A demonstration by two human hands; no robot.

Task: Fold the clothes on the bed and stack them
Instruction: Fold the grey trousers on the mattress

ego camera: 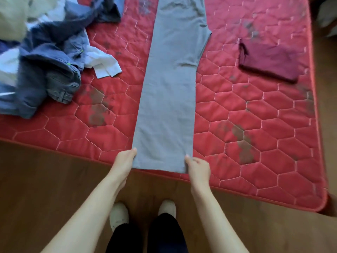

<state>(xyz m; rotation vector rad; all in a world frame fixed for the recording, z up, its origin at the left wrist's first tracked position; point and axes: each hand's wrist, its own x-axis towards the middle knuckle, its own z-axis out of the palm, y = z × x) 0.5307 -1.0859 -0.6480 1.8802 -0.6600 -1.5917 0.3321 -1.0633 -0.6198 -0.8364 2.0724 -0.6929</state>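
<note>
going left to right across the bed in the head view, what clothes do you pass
pile of unfolded clothes → white garment poking out of the pile's right side → grey trousers laid flat down the middle, hem held by both hands → folded maroon garment

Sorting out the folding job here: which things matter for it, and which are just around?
For the job: grey trousers, gripped at the hem by left hand and right hand; unfolded clothes pile; folded maroon garment.
Just around: red mattress, wooden floor.

No readable text, label, brand, number or sign anywhere.
</note>
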